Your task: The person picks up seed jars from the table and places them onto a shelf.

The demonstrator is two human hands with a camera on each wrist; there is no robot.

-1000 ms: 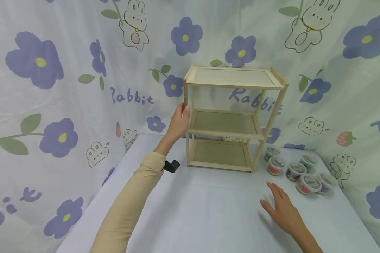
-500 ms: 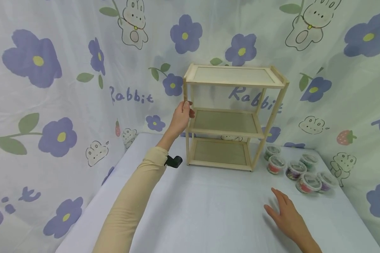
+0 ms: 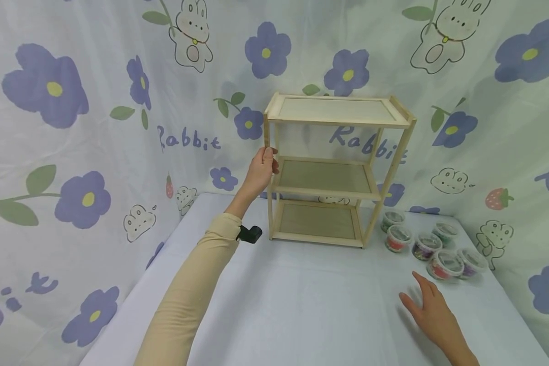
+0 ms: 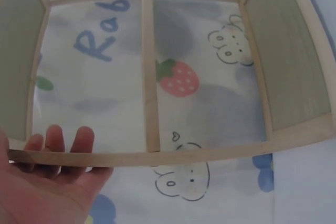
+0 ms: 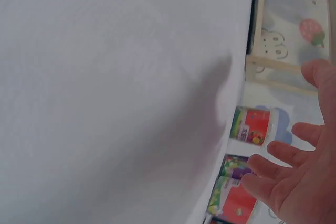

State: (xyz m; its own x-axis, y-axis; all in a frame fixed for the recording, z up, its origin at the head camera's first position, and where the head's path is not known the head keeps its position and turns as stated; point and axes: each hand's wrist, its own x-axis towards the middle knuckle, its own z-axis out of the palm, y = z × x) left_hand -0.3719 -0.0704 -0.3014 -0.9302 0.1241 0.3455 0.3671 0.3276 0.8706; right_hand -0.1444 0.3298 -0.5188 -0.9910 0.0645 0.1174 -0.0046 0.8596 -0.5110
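A three-tier wooden shelf point(image 3: 322, 176) stands upright on the white-covered table. My left hand point(image 3: 260, 170) grips its front left post, above the middle tier. In the left wrist view, the fingers point(image 4: 83, 139) curl past the post point(image 4: 121, 158) from one side. My right hand point(image 3: 435, 316) hovers over the cloth at the front right, fingers spread and holding nothing. Beyond its fingertips sit several small lidded clear tubs, among them a red-labelled tub point(image 3: 445, 266) and a purple one point(image 3: 427, 247). The right wrist view shows another red-labelled tub point(image 5: 255, 125) past the fingers.
A curtain point(image 3: 238, 96) printed with rabbits and purple flowers encloses the back and sides. Another red tub point(image 3: 397, 239) stands close to the shelf's right front foot. A black device point(image 3: 249, 234) is strapped at my left wrist.
My left hand's fingers have wrapped around the shelf's front left post. My right hand has drifted right and a little toward me. The shelf and tubs stay in place.
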